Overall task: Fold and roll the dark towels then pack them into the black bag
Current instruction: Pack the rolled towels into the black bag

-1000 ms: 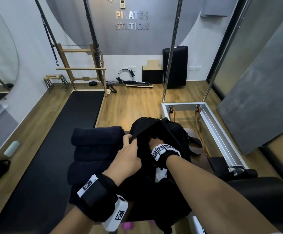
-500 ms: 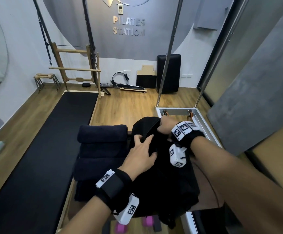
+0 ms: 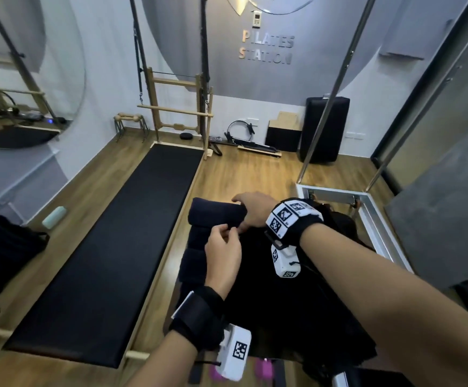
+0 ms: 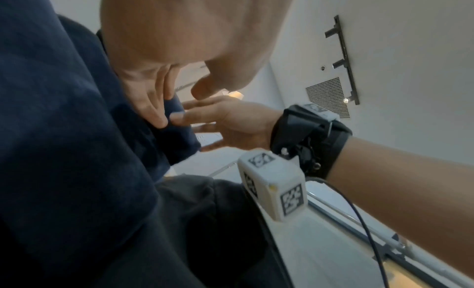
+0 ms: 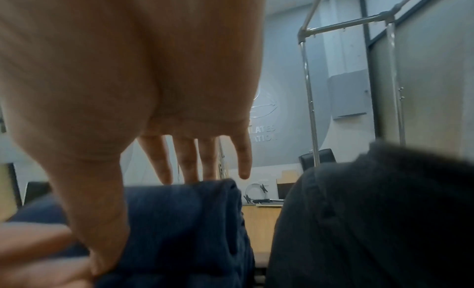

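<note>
Three rolled dark navy towels lie side by side left of the black bag (image 3: 297, 297). My right hand (image 3: 252, 209) reaches over the farthest roll (image 3: 216, 215). Its straight fingers (image 5: 189, 160) lie over the top of that roll (image 5: 179, 221) and its thumb is at the near side. My left hand (image 3: 224, 244) hovers at the second roll (image 3: 199, 236), its loosely curled fingers (image 4: 151, 107) touching the navy cloth (image 4: 64, 109) with nothing pinched. The bag (image 5: 372, 221) slumps to the right under my right forearm. Its opening is hidden.
A long black mat (image 3: 110, 247) lies on the wooden floor to the left. A metal frame (image 3: 367, 202) with upright poles stands right of the bag. A wooden ladder frame (image 3: 177, 113) is by the far wall. Pink objects (image 3: 263, 370) lie below the near edge.
My right hand came out of the bag and moved left onto the farthest towel roll. My left hand let go of the bag's edge and shifted towards the towels.
</note>
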Demonstrator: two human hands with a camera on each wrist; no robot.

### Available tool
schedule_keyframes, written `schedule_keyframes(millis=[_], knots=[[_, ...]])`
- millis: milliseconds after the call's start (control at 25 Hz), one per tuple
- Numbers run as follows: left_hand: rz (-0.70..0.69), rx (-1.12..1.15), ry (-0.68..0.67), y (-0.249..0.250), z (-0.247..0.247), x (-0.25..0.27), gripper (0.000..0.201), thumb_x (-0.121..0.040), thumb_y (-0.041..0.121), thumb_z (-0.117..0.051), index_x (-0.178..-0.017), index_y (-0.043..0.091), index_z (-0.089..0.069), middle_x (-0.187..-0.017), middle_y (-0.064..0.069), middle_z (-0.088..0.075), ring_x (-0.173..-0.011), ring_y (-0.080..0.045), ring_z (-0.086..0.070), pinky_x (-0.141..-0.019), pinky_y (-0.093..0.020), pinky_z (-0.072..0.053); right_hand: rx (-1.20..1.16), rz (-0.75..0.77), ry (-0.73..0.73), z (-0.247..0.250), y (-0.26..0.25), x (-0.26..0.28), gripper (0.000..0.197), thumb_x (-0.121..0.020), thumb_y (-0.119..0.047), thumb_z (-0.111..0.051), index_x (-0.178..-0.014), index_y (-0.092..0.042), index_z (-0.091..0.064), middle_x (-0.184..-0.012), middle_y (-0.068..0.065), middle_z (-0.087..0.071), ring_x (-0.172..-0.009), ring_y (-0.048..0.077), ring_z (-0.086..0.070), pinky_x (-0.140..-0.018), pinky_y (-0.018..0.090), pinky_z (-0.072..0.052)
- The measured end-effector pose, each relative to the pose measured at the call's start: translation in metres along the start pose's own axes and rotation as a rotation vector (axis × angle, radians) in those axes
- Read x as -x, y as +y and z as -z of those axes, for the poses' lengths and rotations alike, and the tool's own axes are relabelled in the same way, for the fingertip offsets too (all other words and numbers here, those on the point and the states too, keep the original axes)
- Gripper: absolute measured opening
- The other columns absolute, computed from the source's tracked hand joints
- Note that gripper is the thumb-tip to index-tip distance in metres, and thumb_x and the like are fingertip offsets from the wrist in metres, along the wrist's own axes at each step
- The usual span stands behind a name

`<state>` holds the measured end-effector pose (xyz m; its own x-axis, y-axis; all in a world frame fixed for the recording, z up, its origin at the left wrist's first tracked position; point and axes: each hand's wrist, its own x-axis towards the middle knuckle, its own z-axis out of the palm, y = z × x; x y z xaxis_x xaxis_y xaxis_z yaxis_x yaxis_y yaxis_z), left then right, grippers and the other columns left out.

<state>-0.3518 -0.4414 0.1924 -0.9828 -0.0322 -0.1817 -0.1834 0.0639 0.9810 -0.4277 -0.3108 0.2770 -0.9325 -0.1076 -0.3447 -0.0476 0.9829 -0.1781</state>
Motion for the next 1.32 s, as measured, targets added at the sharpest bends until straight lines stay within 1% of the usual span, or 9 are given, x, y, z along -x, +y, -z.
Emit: schedule_keyframes(millis=[120, 320, 600, 680, 800, 960, 1040, 1160, 1320], knots=[[0.133, 0.121, -0.027, -0.002, 0.004, -0.012, 0.043, -0.105, 0.035, -0.06, -0.14, 0.011, -0.056, -0.109, 0.007, -0.072, -0.105, -0.011, -0.072, -0.1, -0.041, -0.059, 0.129, -0.001, 0.072, -0.018, -0.002, -0.005, 0.058, -0.081, -0.025, -0.083, -0.131, -0.017, -0.054, -0.126, 0.006, -0.059, -0.117, 0.03, -0.06, -0.1, 0.051, -0.05], [0.264, 0.465, -0.1, 0.02, 0.002, -0.018, 0.031, -0.101, 0.034, -0.068, -0.118, 0.009, -0.073, -0.086, 0.0, -0.081, -0.083, -0.01, -0.079, -0.072, -0.026, -0.061, -0.033, 0.019, 0.165, -0.007, 0.0, 0.01, 0.044, -0.08, -0.032, -0.079, -0.117, -0.015, -0.062, -0.109, 0.004, -0.067, -0.099, 0.025, -0.066, -0.087, 0.042, -0.057], [0.249, 0.663, -0.186, 0.08, -0.021, -0.014, 0.046, -0.091, 0.046, -0.073, -0.12, 0.011, -0.076, -0.118, -0.016, -0.078, -0.1, -0.029, -0.075, -0.086, -0.041, -0.058, -0.498, 0.018, 0.338, 0.036, 0.016, 0.069, 0.054, -0.076, -0.067, -0.079, -0.102, -0.022, -0.064, -0.105, -0.003, -0.067, -0.091, 0.013, -0.066, -0.072, 0.028, -0.053], [0.25, 0.701, -0.306, 0.093, -0.037, -0.006, 0.053, -0.089, 0.049, -0.071, -0.127, 0.012, -0.075, -0.124, -0.015, -0.076, -0.103, -0.027, -0.074, -0.088, -0.04, -0.056, -0.669, -0.079, 0.393, 0.047, 0.03, 0.091, 0.054, -0.083, -0.068, -0.072, -0.108, -0.022, -0.062, -0.113, -0.003, -0.064, -0.096, 0.007, -0.064, -0.073, 0.026, -0.048], [0.252, 0.707, -0.536, 0.108, -0.068, 0.006, 0.058, -0.084, 0.056, -0.073, -0.123, 0.013, -0.078, -0.124, -0.016, -0.076, -0.109, -0.03, -0.075, -0.09, -0.041, -0.06, -1.165, -0.144, 0.175, 0.05, 0.049, 0.123, 0.06, -0.095, -0.053, -0.068, -0.14, -0.018, -0.052, -0.131, 0.012, -0.067, -0.112, 0.024, -0.071, -0.089, 0.04, -0.061], [0.168, 0.326, -0.617, 0.112, -0.109, 0.022, 0.07, -0.074, 0.084, -0.068, -0.112, 0.025, -0.078, -0.112, -0.004, -0.08, -0.102, -0.022, -0.078, -0.081, -0.034, -0.062, -1.401, -0.104, 0.241, 0.05, 0.09, 0.166, 0.047, -0.103, -0.025, -0.062, -0.148, -0.016, -0.051, -0.137, 0.018, -0.066, -0.117, 0.03, -0.07, -0.096, 0.039, -0.059], [-0.001, -0.021, -0.529, 0.098, -0.117, 0.023, 0.067, -0.079, 0.093, -0.048, -0.106, 0.034, -0.063, -0.129, 0.003, -0.065, -0.121, -0.018, -0.065, -0.102, -0.04, -0.054, -1.262, -0.156, 0.325, 0.051, 0.109, 0.182, 0.06, -0.102, -0.019, -0.063, -0.155, -0.033, -0.039, -0.137, 0.009, -0.065, -0.112, 0.024, -0.072, -0.089, 0.03, -0.061], [-0.342, -0.718, -0.524, 0.065, -0.118, 0.022, 0.055, -0.1, 0.075, -0.031, -0.134, 0.04, -0.057, -0.146, -0.001, -0.031, -0.147, -0.023, -0.026, -0.12, -0.051, -0.029, -0.827, -0.235, 0.267, 0.043, 0.136, 0.192, 0.053, -0.104, -0.012, -0.058, -0.152, -0.029, -0.046, -0.148, 0.004, -0.056, -0.127, 0.018, -0.059, -0.106, 0.027, -0.049], [-0.401, -1.109, -0.554, 0.044, -0.12, 0.036, 0.059, -0.101, 0.049, -0.056, -0.154, 0.031, -0.038, -0.149, -0.014, -0.026, -0.142, -0.035, -0.028, -0.109, -0.05, -0.039, -0.551, -0.337, -0.056, 0.026, 0.152, 0.179, 0.045, -0.104, -0.02, -0.057, -0.149, -0.026, -0.054, -0.158, 0.0, -0.044, -0.144, 0.02, -0.04, -0.121, 0.032, -0.03]])
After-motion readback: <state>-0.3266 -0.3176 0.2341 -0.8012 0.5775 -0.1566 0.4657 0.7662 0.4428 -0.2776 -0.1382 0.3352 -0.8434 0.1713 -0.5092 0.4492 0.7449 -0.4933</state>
